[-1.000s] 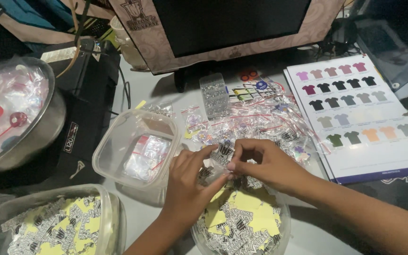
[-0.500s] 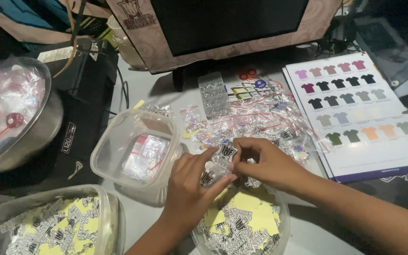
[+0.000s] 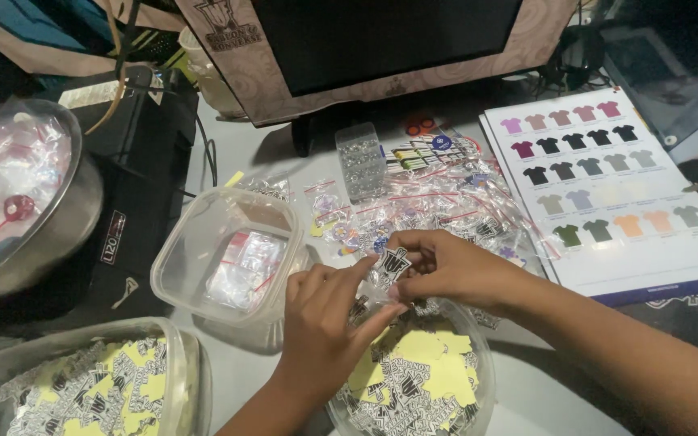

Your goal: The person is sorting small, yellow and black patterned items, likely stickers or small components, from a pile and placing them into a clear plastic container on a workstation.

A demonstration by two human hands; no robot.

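Both hands meet at frame centre, just above the round tub (image 3: 478,355) at bottom centre. Right hand (image 3: 454,266) pinches a black-and-white sticker (image 3: 392,262) between thumb and fingers, grip clenched on it. Left hand (image 3: 325,323) comes up from the bottom edge, fingertips on a small clear bag (image 3: 373,289) right under the sticker; grip closed on the bag. Sticker sits at the bag's mouth; can't tell if it's partly inside.

Containers:
- Round tub: clear plastic, loose pile of black-and-white stickers and yellow backing pieces. Partly hidden by both hands.
- Rectangular tub (image 3: 183,363), lower left: same mix of stickers and yellow pieces, fairly full.
- Square tub (image 3: 232,206), centre left, just left of the left hand: clear, holds a small stack of clear bags with red seal strips, flat on its bottom.
- Metal bowl (image 3: 62,226), left edge: filled with clear bags, a couple of red round items among them.

Rest of tabletop (image 3: 236,145): loose heap of bags (image 3: 438,206) with red strips lies beyond the hands, upper centre. A small clear box (image 3: 359,161) stands beside the heap, near the monitor (image 3: 381,40) foot. Colour chart (image 3: 607,186) with rows of shirt icons lies flat at right, touching the heap's edge. Black box (image 3: 135,202) sits between bowl and square tub.
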